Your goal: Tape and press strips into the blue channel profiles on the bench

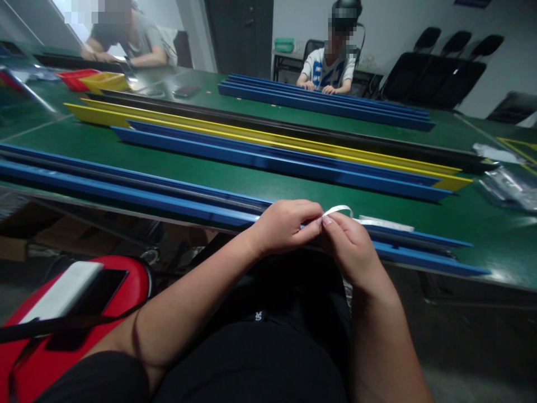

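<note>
My left hand [289,224] and my right hand [350,243] meet at the fingertips, both pinched closed on a thin white strip [342,209]. The strip arches up in a small loop over my right hand. Beyond that hand, a flat white length [386,224] lies along the blue channel; whether it is the same strip I cannot tell. Under my hands the long blue channel [188,207] runs along the table's near edge, with a dark strip inside it. My fingers hide part of the channel.
On the green table [201,168] lie another blue channel [272,159], a yellow channel [168,123], a black bar [293,126] and several blue channels [319,103] farther back. Clear plastic bags [509,184] are at right. Two people sit opposite. A red stool [126,274] holds a phone.
</note>
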Motion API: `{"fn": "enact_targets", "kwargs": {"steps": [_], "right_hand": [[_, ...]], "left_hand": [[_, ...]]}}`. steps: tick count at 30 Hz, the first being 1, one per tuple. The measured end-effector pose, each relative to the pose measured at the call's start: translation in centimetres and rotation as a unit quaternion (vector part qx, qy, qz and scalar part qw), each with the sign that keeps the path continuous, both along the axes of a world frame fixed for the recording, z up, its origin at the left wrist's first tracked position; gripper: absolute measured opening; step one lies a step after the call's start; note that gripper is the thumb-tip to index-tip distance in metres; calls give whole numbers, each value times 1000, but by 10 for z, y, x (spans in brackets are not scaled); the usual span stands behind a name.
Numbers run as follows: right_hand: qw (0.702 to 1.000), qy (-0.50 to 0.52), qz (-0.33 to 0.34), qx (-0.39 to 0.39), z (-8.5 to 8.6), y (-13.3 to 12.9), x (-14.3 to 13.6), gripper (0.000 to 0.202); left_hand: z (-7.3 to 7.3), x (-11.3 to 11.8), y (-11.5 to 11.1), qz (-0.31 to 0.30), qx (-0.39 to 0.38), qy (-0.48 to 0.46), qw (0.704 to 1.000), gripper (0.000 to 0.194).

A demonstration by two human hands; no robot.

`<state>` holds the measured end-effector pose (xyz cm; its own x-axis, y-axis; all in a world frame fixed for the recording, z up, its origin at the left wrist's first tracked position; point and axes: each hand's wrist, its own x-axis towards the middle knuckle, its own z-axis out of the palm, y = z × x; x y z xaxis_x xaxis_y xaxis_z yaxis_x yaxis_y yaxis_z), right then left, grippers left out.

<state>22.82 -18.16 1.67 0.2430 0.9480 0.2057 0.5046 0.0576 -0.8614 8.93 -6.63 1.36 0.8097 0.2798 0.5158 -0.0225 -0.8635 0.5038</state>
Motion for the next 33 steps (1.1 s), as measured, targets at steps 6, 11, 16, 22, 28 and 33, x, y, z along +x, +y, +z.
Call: {"fn": "enact_targets", "kwargs": {"steps": [6, 11, 16, 22, 28, 33], "right_hand": [[1000, -2, -1, -3, 1, 0, 0, 35], [1000, -7, 0, -6, 1, 0, 0, 35], [1000, 4, 3, -4, -1, 0, 1, 35], [1000, 14, 4, -8, -2, 1, 1, 35], [999, 31, -3, -17, -2, 0, 1, 35], [999, 29, -6, -25, -1, 0, 1, 36]], "left_hand": [[0, 0, 0, 2, -2, 4, 1000, 25], [0, 0, -1, 1, 0, 1, 1000, 24], [0, 0, 0, 3, 3, 2, 1000, 25], [0, 0, 0, 4, 10, 2, 1000, 24], [-2, 1, 0, 12, 26, 10, 1000, 26], [-2, 1, -1, 15, 36, 12, 999, 26]]}}
